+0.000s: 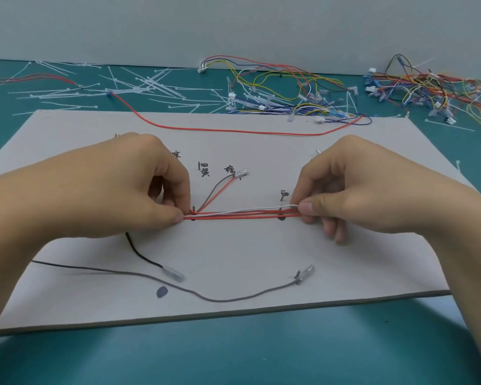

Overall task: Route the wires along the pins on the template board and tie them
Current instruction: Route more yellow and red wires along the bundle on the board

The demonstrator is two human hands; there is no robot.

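Red and white wires stretched taut across board middle, between two pins. Left hand pinching one bundle end, right hand pinching the other. Risk of slipping off pins if tension drops. Loose grey wire near board's front edge, likely to snag. Open room mid-board. Ties beyond far edge.

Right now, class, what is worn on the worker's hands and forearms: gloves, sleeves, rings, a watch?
Nothing. The left hand and the right hand are bare, without gloves or rings. The left forearm and the right forearm are bare to the picture's edges: no sleeve, cuff, watch or wrist strap shows. The right thumbnail is short and unpainted.
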